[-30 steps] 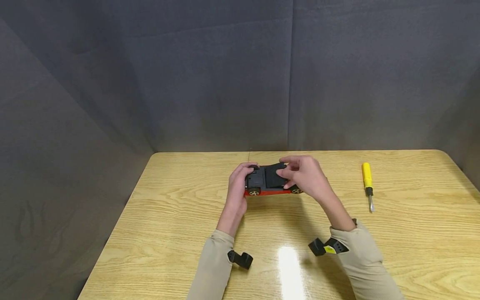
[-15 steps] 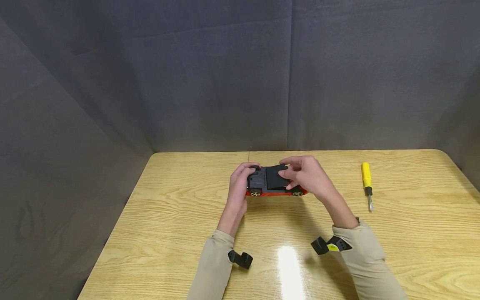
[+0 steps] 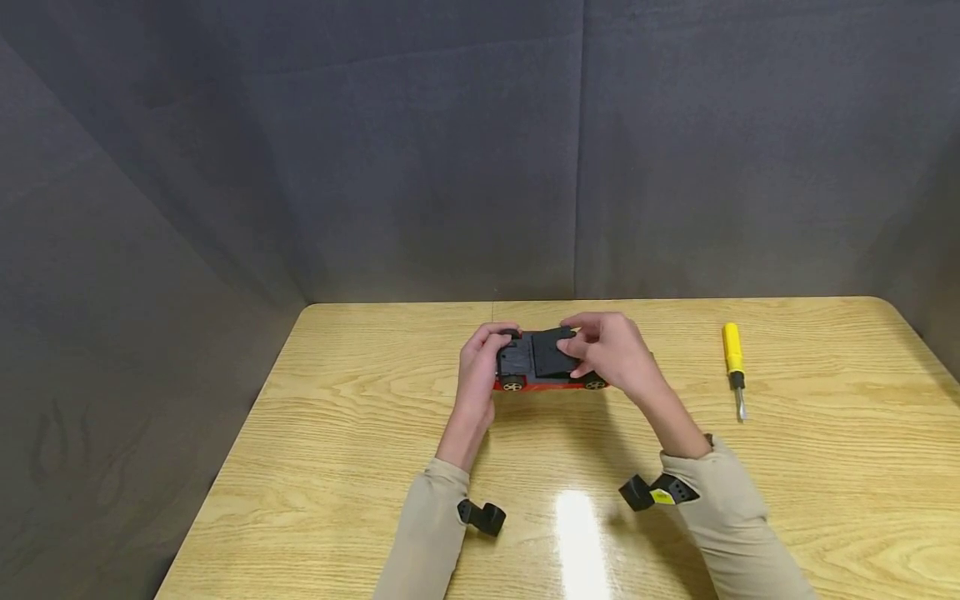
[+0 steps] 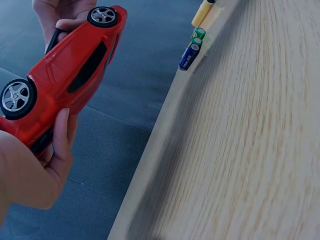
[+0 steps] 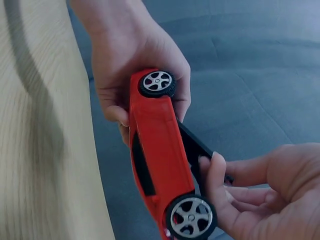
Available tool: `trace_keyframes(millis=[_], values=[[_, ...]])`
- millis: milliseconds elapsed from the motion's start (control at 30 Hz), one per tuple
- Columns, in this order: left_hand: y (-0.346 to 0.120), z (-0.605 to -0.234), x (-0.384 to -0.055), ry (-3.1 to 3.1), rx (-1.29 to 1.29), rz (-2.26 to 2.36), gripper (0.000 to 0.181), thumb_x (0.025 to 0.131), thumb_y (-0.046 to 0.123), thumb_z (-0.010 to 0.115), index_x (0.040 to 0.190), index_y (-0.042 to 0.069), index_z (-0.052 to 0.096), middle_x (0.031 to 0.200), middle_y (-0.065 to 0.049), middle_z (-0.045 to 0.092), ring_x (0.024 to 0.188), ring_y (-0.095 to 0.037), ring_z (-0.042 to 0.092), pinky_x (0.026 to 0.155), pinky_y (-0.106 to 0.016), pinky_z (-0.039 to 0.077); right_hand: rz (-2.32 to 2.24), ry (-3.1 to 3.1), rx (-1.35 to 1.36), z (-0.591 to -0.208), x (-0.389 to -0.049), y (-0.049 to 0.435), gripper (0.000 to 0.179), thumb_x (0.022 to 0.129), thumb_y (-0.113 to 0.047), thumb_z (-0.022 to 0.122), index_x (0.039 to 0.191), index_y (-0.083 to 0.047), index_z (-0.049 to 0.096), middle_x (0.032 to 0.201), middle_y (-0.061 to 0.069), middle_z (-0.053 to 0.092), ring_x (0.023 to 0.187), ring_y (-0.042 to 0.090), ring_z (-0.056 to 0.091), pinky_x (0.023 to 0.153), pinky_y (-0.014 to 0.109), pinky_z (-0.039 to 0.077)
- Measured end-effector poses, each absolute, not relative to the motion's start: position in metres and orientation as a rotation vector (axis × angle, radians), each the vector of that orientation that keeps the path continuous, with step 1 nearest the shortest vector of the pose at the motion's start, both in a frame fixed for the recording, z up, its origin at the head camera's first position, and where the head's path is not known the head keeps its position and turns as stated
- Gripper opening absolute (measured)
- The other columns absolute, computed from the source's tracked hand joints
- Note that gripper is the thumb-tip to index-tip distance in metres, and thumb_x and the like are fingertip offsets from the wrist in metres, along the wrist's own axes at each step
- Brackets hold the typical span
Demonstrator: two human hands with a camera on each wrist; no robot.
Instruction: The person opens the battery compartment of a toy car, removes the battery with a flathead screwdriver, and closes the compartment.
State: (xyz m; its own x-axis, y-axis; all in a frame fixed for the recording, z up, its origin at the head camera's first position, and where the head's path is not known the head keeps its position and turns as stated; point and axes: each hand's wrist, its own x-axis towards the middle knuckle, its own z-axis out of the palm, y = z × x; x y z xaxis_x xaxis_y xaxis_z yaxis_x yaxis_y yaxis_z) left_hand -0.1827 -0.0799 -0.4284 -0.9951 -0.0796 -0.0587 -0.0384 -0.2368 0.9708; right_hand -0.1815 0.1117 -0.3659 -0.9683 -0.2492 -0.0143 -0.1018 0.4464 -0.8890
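A red toy car (image 4: pixel 75 65) is held in the air above the table, its black underside (image 3: pixel 514 357) turned up in the head view. My left hand (image 3: pixel 477 367) grips it round one end. With thumb and fingers, my right hand (image 3: pixel 611 354) pinches a black battery cover (image 3: pixel 550 354) over the underside. Seen from the right wrist, the cover (image 5: pixel 194 142) slants away from the car's body, its far edge near the underside. Whether that edge touches the car, I cannot tell. What lies beneath the cover is hidden.
A screwdriver (image 3: pixel 733 358) with a yellow handle lies on the wooden table (image 3: pixel 360 433) to the right. Several green and blue batteries (image 4: pixel 191 50) stand near the table's edge in the left wrist view. Dark grey cloth (image 3: pixel 420 167) hangs behind the table.
Over the last second the car and both hands have shifted very slightly to the right. Both holds stay the same, and the cover is still tilted.
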Motion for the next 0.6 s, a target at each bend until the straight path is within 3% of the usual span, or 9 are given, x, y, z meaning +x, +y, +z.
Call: trace_keyframes(millis=[267,500,600], values=[[-0.079,-0.4289,-0.1834,-1.919,0.148,-2.436,0.031,0.096,0.015,0.055,0.118,-0.001,0.07,0.112,-0.006,0.067,0.097,-0.02,0.059,0.08,-0.031,0.05,-1.596,2.464,-0.341,-0.3684,-0.1817,0.1154,0.037,0.099,0.001,0.064,0.134,0.013,0.059,0.108,0.03,0.071,0.061,0.018,0.07,0.061,0.029,0.059],[-0.0772,-0.4286,-0.1827,-1.9,0.141,-2.418,0.028,0.095,0.012,0.055,0.114,0.001,0.072,0.111,-0.006,0.067,0.096,-0.019,0.059,0.079,-0.03,0.05,-1.545,2.572,-0.349,-0.3721,-0.1808,0.1102,0.036,0.098,0.001,0.067,0.131,0.014,0.061,0.089,0.023,0.07,0.059,0.018,0.07,0.058,0.029,0.058],[-0.0767,-0.4282,-0.1827,-1.892,0.148,-2.416,0.028,0.095,0.012,0.055,0.114,0.0,0.072,0.111,-0.006,0.067,0.096,-0.019,0.059,0.078,-0.029,0.05,-1.535,2.646,-0.341,-0.3725,-0.1774,0.1065,0.035,0.097,0.001,0.067,0.13,0.014,0.062,0.099,0.027,0.07,0.061,0.021,0.071,0.057,0.029,0.058]])
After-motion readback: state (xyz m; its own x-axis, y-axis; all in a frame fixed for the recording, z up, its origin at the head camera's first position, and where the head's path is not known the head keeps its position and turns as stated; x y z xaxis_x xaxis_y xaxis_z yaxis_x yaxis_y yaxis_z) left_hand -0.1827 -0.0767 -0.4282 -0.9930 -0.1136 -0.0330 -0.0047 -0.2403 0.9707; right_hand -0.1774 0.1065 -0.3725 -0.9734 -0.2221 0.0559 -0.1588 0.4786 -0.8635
